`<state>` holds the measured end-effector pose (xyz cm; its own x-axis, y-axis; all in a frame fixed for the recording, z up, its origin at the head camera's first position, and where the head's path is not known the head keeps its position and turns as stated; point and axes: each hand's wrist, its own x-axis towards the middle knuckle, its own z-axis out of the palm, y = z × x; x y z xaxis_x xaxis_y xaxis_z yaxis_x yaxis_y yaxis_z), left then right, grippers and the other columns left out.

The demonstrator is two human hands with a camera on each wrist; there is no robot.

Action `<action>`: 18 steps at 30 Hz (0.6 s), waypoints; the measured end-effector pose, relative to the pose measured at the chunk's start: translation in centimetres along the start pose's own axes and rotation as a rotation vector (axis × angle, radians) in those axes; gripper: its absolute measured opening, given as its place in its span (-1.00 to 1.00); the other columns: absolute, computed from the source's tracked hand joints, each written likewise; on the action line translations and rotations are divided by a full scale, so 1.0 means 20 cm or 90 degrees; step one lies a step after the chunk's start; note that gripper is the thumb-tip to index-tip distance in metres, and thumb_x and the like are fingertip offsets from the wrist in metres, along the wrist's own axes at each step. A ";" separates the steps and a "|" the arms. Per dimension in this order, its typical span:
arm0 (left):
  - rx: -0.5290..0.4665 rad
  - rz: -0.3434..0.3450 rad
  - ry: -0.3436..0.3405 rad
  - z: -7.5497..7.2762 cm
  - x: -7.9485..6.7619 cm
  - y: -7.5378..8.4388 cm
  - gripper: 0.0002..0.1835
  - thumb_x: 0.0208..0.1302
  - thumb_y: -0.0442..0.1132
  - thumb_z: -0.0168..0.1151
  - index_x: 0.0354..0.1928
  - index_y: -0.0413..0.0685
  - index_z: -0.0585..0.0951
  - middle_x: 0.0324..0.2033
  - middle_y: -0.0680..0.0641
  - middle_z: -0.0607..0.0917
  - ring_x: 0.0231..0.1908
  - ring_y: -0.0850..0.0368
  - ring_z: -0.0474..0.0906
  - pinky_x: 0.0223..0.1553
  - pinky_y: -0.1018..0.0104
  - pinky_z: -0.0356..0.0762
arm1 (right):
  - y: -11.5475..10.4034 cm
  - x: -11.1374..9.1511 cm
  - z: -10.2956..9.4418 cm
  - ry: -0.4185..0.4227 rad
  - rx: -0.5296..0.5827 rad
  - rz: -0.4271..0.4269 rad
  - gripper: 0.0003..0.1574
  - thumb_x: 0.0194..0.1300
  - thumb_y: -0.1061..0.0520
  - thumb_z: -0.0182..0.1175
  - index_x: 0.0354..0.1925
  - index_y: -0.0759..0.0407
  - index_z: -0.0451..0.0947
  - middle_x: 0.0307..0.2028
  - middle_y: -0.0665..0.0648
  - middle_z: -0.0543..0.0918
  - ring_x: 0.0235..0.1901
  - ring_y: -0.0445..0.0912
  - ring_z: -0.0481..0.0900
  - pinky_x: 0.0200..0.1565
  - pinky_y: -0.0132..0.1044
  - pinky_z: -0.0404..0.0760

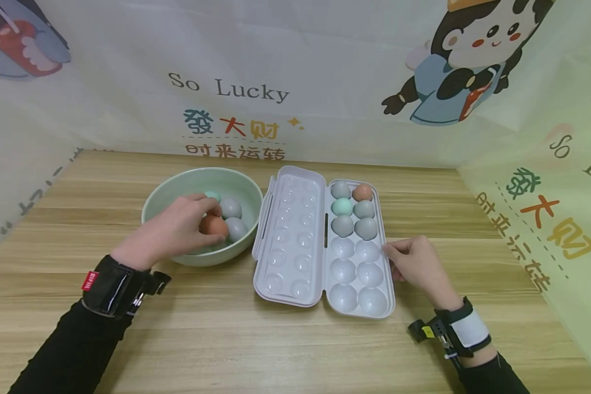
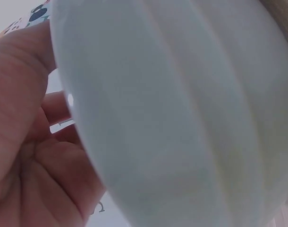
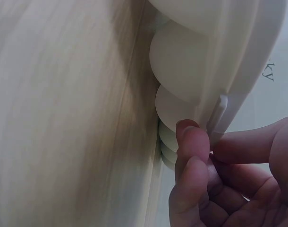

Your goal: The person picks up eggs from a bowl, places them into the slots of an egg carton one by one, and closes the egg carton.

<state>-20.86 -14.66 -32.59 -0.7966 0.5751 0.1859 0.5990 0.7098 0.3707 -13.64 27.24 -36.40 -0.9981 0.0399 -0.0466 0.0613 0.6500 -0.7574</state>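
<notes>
My left hand point(image 1: 182, 224) reaches over the rim of a pale green bowl point(image 1: 152, 194), its thumb and fingers around a brown egg point(image 1: 214, 226). Beside that egg lie grey eggs point(image 1: 231, 208) and part of a mint-green egg point(image 1: 212, 195). In the left wrist view the bowl's outer wall point(image 2: 163, 113) hides the fingertips. An egg box point(image 1: 328, 306) lies with its lid point(image 1: 289, 235) folded out to the left. Its far cups hold several grey eggs, a mint-green one and a brown one; nearer cups are empty. My right hand point(image 1: 418, 265) pinches the box's right edge.
The bowl's right side stands close against the box lid. Beneath them is a wood-grain tabletop point(image 1: 256, 350). A printed sheet point(image 1: 325, 82) rises behind and along both sides of the table.
</notes>
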 end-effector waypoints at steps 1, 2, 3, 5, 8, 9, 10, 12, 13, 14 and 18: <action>-0.001 0.000 0.000 0.00 0.00 0.00 -0.60 0.03 -0.26 0.53 -0.14 -0.31 0.61 -0.28 -0.16 0.60 -0.31 0.01 0.51 -0.30 0.16 0.53 | 0.00 0.00 0.00 0.000 -0.001 -0.002 -0.72 0.38 0.25 0.17 -0.12 0.48 0.67 -0.65 0.13 0.61 -0.69 -0.06 0.54 -0.64 -0.29 0.52; -0.001 0.000 0.001 0.00 0.00 0.00 -0.60 0.03 -0.26 0.54 -0.14 -0.31 0.61 -0.28 -0.16 0.60 -0.31 0.01 0.51 -0.29 0.16 0.54 | 0.00 0.00 0.00 0.000 -0.001 -0.001 -0.72 0.38 0.25 0.17 -0.12 0.48 0.67 -0.65 0.13 0.61 -0.69 -0.06 0.54 -0.64 -0.29 0.52; -0.001 0.000 0.002 0.00 0.00 0.00 -0.60 0.03 -0.26 0.54 -0.13 -0.31 0.61 -0.27 -0.17 0.60 -0.31 0.01 0.52 -0.29 0.16 0.54 | 0.00 0.00 0.00 0.000 -0.002 -0.001 -0.72 0.38 0.25 0.17 -0.12 0.48 0.67 -0.66 0.12 0.60 -0.69 -0.06 0.54 -0.63 -0.29 0.52; -0.001 -0.001 0.005 -0.01 0.00 0.00 -0.59 0.03 -0.26 0.54 -0.12 -0.31 0.61 -0.26 -0.17 0.61 -0.31 0.01 0.53 -0.29 0.15 0.55 | 0.00 0.00 0.00 0.000 -0.005 0.001 -0.72 0.38 0.25 0.16 -0.11 0.48 0.67 -0.66 0.12 0.60 -0.69 -0.05 0.54 -0.63 -0.30 0.51; -0.001 -0.004 0.014 -0.01 0.00 0.01 -0.57 0.03 -0.26 0.54 -0.10 -0.31 0.61 -0.24 -0.18 0.61 -0.29 0.00 0.53 -0.27 0.13 0.55 | 0.00 0.00 0.00 0.001 -0.009 0.004 -0.72 0.38 0.25 0.16 -0.12 0.48 0.67 -0.66 0.13 0.60 -0.69 -0.05 0.54 -0.63 -0.30 0.51; -0.002 -0.004 0.019 -0.02 0.00 0.01 -0.57 0.03 -0.26 0.54 -0.09 -0.31 0.61 -0.23 -0.19 0.62 -0.29 0.00 0.54 -0.26 0.12 0.55 | 0.00 0.00 0.00 0.000 -0.010 0.002 -0.71 0.38 0.25 0.15 -0.12 0.48 0.67 -0.66 0.13 0.60 -0.69 -0.05 0.54 -0.63 -0.30 0.51; -0.002 -0.002 0.024 -0.02 0.00 0.01 -0.56 0.03 -0.26 0.54 -0.08 -0.32 0.61 -0.22 -0.20 0.62 -0.28 -0.01 0.54 -0.26 0.11 0.56 | 0.00 0.00 0.00 0.000 -0.010 0.002 -0.71 0.38 0.25 0.15 -0.12 0.48 0.67 -0.66 0.13 0.60 -0.69 -0.04 0.54 -0.63 -0.30 0.51; -0.001 0.004 0.037 -0.02 0.00 0.01 -0.55 0.03 -0.26 0.54 -0.06 -0.33 0.62 -0.20 -0.21 0.62 -0.27 -0.02 0.55 -0.25 0.11 0.56 | 0.00 0.00 0.00 0.000 -0.011 0.002 -0.71 0.38 0.25 0.15 -0.12 0.48 0.67 -0.66 0.14 0.60 -0.69 -0.04 0.54 -0.63 -0.29 0.51; 0.000 0.008 0.045 -0.02 0.00 0.01 -0.55 0.04 -0.26 0.54 -0.05 -0.33 0.63 -0.19 -0.20 0.62 -0.26 -0.01 0.56 -0.25 0.11 0.57 | 0.00 0.00 0.00 0.000 -0.011 0.002 -0.71 0.38 0.25 0.15 -0.12 0.48 0.67 -0.66 0.14 0.60 -0.68 -0.04 0.54 -0.63 -0.29 0.51; 0.000 0.014 0.054 -0.02 0.00 0.01 -0.55 0.04 -0.26 0.53 -0.05 -0.33 0.63 -0.19 -0.20 0.62 -0.26 -0.01 0.56 -0.25 0.11 0.57 | 0.01 0.00 0.00 0.000 -0.011 0.002 -0.71 0.38 0.25 0.15 -0.12 0.48 0.67 -0.66 0.13 0.60 -0.68 -0.04 0.54 -0.63 -0.29 0.51; 0.005 0.042 0.094 -0.02 0.00 0.02 -0.58 0.04 -0.28 0.53 -0.07 -0.32 0.64 -0.19 -0.18 0.61 -0.28 0.00 0.55 -0.28 0.14 0.58 | 0.01 0.01 0.00 0.000 -0.010 0.001 -0.71 0.38 0.25 0.16 -0.12 0.48 0.67 -0.66 0.12 0.60 -0.68 -0.04 0.54 -0.63 -0.29 0.52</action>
<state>-20.68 -14.50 -32.11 -0.7582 0.5556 0.3414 0.6509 0.6757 0.3460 -13.77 27.34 -36.57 -0.9980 0.0415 -0.0483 0.0636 0.6617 -0.7470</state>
